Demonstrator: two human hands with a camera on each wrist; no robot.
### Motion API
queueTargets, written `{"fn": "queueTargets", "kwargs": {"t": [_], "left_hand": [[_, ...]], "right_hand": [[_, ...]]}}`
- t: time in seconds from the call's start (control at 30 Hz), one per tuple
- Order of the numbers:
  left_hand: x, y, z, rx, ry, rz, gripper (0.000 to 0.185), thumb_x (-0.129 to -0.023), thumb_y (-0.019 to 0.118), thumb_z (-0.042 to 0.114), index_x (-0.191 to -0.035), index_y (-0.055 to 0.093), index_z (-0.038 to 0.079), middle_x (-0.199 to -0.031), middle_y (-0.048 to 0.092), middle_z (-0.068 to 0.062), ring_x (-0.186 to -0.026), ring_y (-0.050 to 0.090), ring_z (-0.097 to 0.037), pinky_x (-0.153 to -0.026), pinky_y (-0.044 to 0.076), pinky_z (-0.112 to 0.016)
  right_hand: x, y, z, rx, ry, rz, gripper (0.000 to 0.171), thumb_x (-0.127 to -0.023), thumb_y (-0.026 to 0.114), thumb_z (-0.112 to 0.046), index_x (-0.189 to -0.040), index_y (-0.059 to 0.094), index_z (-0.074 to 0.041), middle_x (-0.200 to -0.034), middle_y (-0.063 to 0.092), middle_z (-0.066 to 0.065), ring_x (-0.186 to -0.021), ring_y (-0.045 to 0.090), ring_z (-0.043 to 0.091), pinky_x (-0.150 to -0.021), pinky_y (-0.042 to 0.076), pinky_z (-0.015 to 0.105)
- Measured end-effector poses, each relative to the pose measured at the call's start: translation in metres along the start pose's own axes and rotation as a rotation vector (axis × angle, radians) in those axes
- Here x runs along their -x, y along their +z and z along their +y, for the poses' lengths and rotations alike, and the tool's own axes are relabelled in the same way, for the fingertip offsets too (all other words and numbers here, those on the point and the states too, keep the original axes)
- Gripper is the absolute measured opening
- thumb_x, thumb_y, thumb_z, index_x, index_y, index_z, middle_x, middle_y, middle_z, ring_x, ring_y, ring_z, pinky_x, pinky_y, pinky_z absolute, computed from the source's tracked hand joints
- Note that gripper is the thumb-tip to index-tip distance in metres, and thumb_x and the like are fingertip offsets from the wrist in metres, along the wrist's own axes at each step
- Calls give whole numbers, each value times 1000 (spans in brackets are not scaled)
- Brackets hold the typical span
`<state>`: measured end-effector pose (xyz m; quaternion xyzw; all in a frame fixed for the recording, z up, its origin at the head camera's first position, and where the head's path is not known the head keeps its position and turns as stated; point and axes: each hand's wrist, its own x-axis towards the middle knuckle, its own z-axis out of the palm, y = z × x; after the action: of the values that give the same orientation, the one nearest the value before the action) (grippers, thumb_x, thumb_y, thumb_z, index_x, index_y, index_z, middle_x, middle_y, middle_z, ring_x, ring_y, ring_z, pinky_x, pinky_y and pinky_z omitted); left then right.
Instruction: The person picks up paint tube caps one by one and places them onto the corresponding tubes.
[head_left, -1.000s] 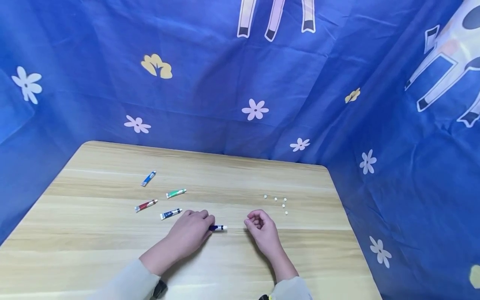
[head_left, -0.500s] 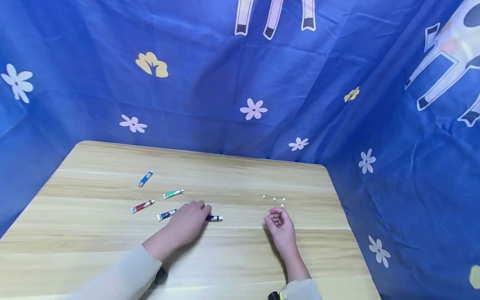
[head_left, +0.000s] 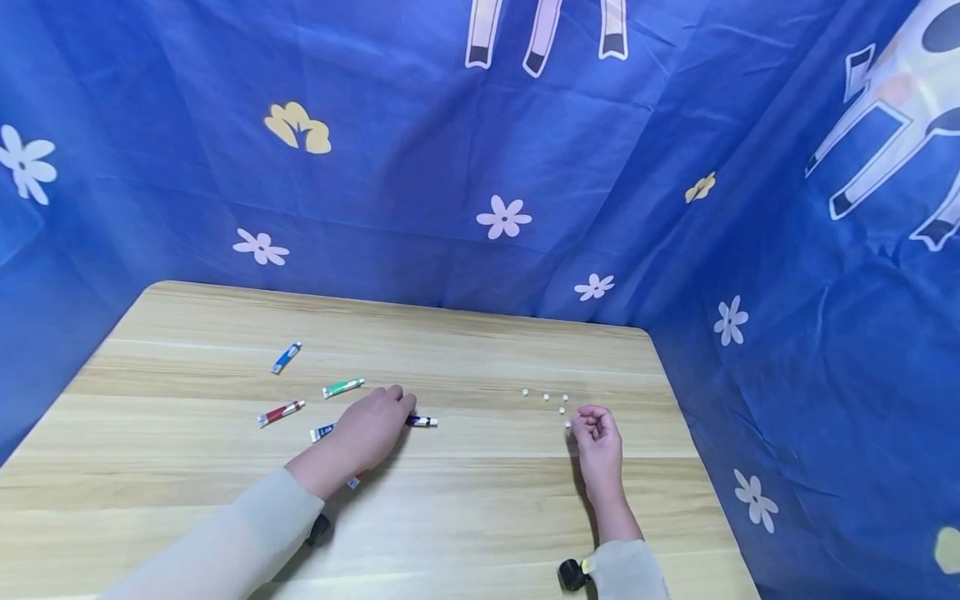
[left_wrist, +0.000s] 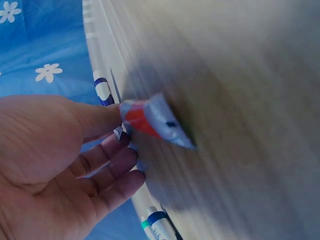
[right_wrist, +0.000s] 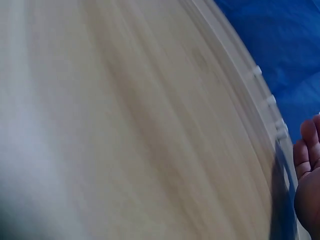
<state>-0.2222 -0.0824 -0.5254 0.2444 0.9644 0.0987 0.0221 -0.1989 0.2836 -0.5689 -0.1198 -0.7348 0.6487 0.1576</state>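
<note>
My left hand (head_left: 371, 429) pinches a dark purple paint tube (head_left: 422, 422), whose white tip points right. In the left wrist view the thumb partly hides that purple tube (left_wrist: 102, 90). An orange-red tube (head_left: 356, 481) shows its end beneath the left wrist; its crimped silver end (left_wrist: 167, 122) faces the left wrist camera. Near the several small white round pieces (head_left: 546, 397) is my right hand (head_left: 600, 442), fingers loosely curled. Its fingertips are beside the closest white piece (head_left: 567, 425); nothing is visibly held. Only part of the right hand (right_wrist: 309, 175) enters the right wrist view.
To the left lie a blue tube (head_left: 287, 358), a green tube (head_left: 343, 388), a red tube (head_left: 281, 413) and a navy tube (head_left: 322, 432) partly covered by the left hand. Blue printed cloth (head_left: 420, 167) hangs behind the wooden table (head_left: 465, 533).
My left hand has carried the purple tube away from me and slightly left, uncovering the orange-red tube's end. The right hand has moved right to the white pieces.
</note>
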Motion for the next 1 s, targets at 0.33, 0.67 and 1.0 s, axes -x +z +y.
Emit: {"fn": "queueTargets", "kwargs": {"t": [0.33,0.67,1.0], "left_hand": [[-18,-3,-10,37,-2,-19,16,-101,73,10,-115,70,3,-101,69,-12,-89,68,-27,-77,63,-42],[-31,-8,-18,61,9,-15,17,-98,77,9,-112,71,3,-98,69,-12,-86,69,-28,-79,63,-43],[-54,-6,-26,72,16,-1,14,-96,78,9,-106,69,3,-93,67,-12,-80,65,-27,-77,62,-45]], "right_hand": [[-23,-12,11,114,-6,-30,19,-102,66,4,-119,61,11,-95,60,-2,-86,56,3,-77,49,13],[-32,-20,15,239,45,-122,17,-105,62,-1,-120,66,5,-107,69,11,-91,59,4,-80,51,13],[-38,-27,21,363,-1,-186,23,-98,61,6,-118,72,0,-114,69,18,-94,60,7,-83,50,14]]}}
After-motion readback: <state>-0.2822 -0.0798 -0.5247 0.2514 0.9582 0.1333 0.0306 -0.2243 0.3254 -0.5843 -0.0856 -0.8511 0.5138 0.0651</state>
